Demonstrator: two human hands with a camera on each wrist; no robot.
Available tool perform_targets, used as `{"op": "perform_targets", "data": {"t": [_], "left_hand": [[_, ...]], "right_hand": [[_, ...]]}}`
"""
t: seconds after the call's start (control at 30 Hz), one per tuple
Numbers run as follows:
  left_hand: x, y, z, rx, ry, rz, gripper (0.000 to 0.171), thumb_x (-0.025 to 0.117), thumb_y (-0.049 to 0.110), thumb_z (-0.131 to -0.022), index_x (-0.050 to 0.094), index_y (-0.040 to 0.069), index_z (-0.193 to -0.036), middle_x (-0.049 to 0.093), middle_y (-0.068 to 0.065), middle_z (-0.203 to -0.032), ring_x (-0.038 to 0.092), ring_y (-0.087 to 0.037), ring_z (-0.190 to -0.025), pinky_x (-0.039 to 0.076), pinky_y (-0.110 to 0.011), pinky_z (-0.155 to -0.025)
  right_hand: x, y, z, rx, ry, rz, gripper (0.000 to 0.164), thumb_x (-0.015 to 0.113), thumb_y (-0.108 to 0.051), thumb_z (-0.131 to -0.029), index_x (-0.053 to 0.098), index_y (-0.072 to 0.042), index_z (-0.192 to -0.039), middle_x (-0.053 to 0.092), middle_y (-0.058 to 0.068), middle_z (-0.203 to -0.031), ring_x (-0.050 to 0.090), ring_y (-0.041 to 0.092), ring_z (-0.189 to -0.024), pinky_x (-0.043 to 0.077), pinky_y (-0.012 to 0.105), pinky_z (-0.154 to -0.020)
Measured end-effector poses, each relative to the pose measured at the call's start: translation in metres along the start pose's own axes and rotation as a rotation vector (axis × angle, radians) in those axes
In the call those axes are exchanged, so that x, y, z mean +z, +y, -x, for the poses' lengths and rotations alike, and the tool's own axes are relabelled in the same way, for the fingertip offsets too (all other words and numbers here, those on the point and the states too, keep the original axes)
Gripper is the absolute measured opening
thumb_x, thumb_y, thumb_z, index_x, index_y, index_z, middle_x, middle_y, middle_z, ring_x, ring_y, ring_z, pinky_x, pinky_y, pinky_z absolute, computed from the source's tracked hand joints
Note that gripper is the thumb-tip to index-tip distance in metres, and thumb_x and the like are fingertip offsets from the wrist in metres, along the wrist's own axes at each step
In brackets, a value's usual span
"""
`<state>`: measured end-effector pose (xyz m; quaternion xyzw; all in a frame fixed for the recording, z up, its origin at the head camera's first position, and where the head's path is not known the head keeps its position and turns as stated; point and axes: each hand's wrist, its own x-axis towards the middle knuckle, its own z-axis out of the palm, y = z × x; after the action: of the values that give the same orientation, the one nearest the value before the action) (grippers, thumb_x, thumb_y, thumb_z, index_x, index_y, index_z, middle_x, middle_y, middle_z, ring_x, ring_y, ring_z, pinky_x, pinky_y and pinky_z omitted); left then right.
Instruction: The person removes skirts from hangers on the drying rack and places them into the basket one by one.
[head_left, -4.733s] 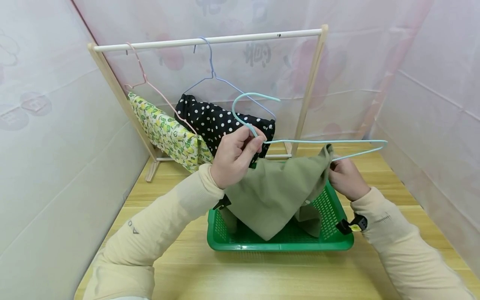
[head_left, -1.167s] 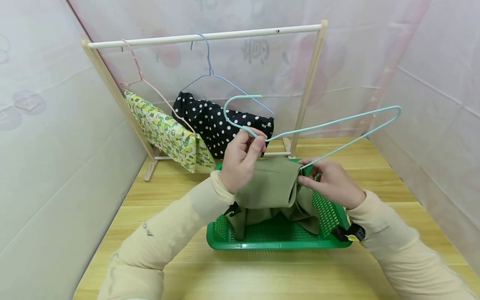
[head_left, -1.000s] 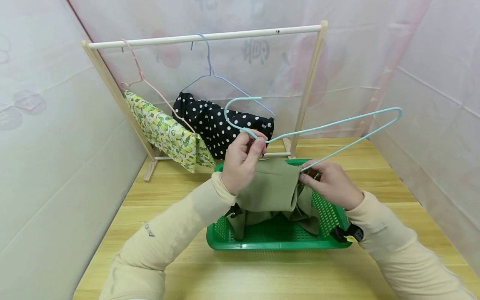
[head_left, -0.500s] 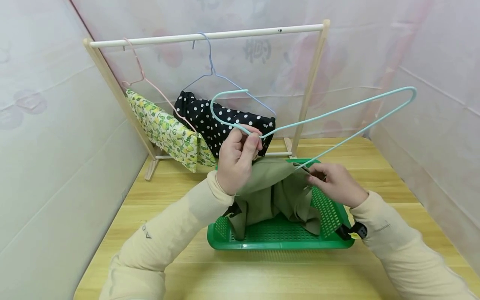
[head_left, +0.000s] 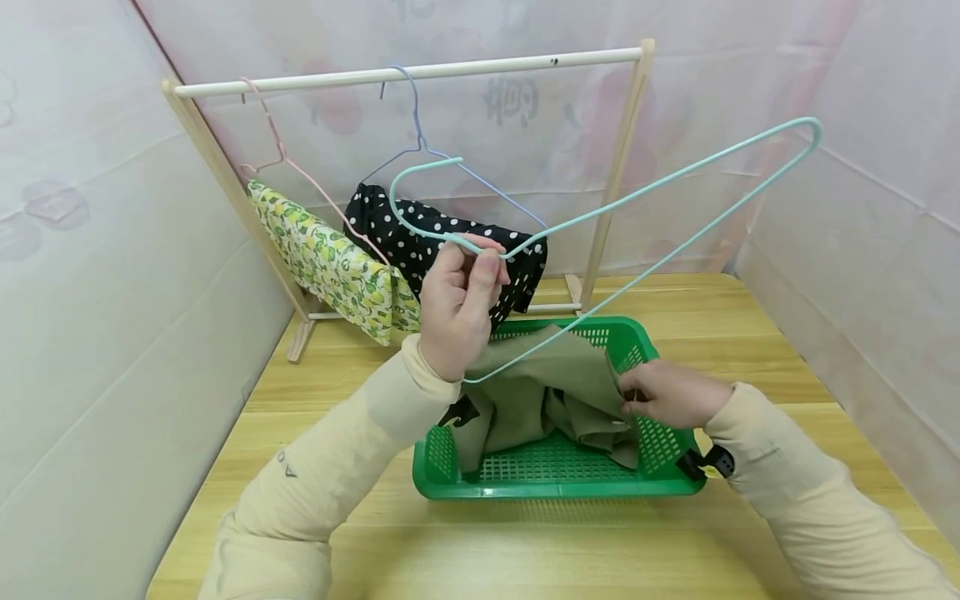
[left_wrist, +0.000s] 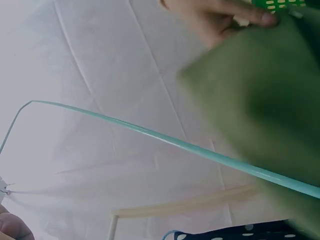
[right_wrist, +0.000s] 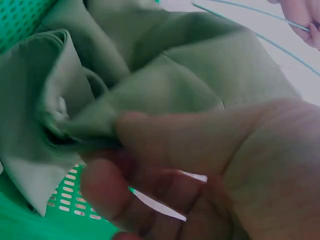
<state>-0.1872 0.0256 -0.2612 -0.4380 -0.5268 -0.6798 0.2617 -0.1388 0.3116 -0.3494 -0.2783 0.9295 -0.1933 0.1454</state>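
My left hand (head_left: pixel 461 308) pinches the neck of a mint-green wire hanger (head_left: pixel 660 185). The hanger tilts up to the right, its hook to the left, its lower bar crossing in front of an olive-green garment (head_left: pixel 525 408). That garment lies bunched in a green perforated basket (head_left: pixel 555 490), part of it raised. At the basket's right side, my right hand (head_left: pixel 675 393) holds the garment's edge; in the right wrist view, the thumb (right_wrist: pixel 170 135) presses the cloth from above with fingers below. The hanger's lower left corner is near the left sleeve.
Behind the basket stands a rack with a white rail (head_left: pixel 510 68) and wooden legs. A pink hanger (head_left: pixel 281 154) bears lemon-print cloth (head_left: pixel 330 267); a blue hanger (head_left: pixel 422 142) bears black polka-dot cloth (head_left: pixel 375 221). Pale fabric walls (head_left: pixel 847 250) enclose the wooden table (head_left: pixel 337 550).
The left hand has shifted slightly left and up, and the hanger has swung upward, its lower bar sliding out of the garment's fold. The right hand has moved lower with the cloth's edge.
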Motion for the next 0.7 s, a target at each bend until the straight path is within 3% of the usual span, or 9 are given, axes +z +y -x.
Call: {"op": "perform_targets", "data": {"t": [0.07,0.23,0.33,0.5,0.7], "left_hand": [[-0.001,0.0,-0.001,-0.001,0.006,-0.008,0.025,0.043,0.009,-0.103,0.048,-0.014,-0.098,0.051,-0.021,-0.075,0.036,-0.013,-0.05,0.032,-0.024,-0.046],[-0.002,-0.003,-0.001,-0.02,0.007,-0.012,0.013,0.041,-0.004,-0.1,0.048,-0.014,-0.099,0.051,-0.02,-0.075,0.037,-0.012,-0.051,0.032,-0.024,-0.047],[-0.001,-0.006,0.0,-0.048,-0.001,0.004,0.01,0.041,-0.007,-0.099,0.048,-0.014,-0.099,0.051,-0.02,-0.076,0.037,-0.013,-0.052,0.032,-0.024,-0.047],[0.003,-0.01,0.005,-0.089,-0.022,0.007,0.01,0.041,-0.008,-0.099,0.048,-0.014,-0.099,0.05,-0.02,-0.077,0.038,-0.012,-0.054,0.033,-0.023,-0.048],[0.007,-0.016,0.011,-0.126,-0.045,-0.003,0.009,0.042,-0.007,-0.099,0.049,-0.013,-0.099,0.05,-0.02,-0.077,0.04,-0.014,-0.057,0.036,-0.024,-0.052]], "right_hand": [[0.001,0.0,0.0,-0.021,-0.051,0.0,0.023,0.068,-0.012,-0.09,0.056,-0.019,-0.071,0.042,-0.009,-0.064,0.036,0.003,-0.055,0.034,0.022,-0.052],[0.001,-0.002,-0.002,-0.065,-0.128,-0.069,0.013,0.066,-0.014,-0.092,0.072,-0.025,-0.089,0.063,-0.014,-0.082,0.054,0.004,-0.069,0.048,0.023,-0.06],[0.001,-0.004,-0.002,-0.081,-0.131,-0.086,0.013,0.063,-0.019,-0.095,0.074,-0.021,-0.102,0.068,-0.011,-0.094,0.06,0.004,-0.077,0.051,0.024,-0.066],[0.0,-0.01,-0.001,-0.081,-0.127,-0.096,0.027,0.059,-0.025,-0.097,0.068,-0.011,-0.118,0.068,-0.004,-0.104,0.06,0.003,-0.08,0.051,0.025,-0.07],[-0.002,-0.016,-0.002,-0.118,-0.084,-0.107,0.029,0.057,-0.026,-0.099,0.065,-0.009,-0.121,0.068,0.0,-0.108,0.059,0.004,-0.078,0.051,0.025,-0.071]]}}
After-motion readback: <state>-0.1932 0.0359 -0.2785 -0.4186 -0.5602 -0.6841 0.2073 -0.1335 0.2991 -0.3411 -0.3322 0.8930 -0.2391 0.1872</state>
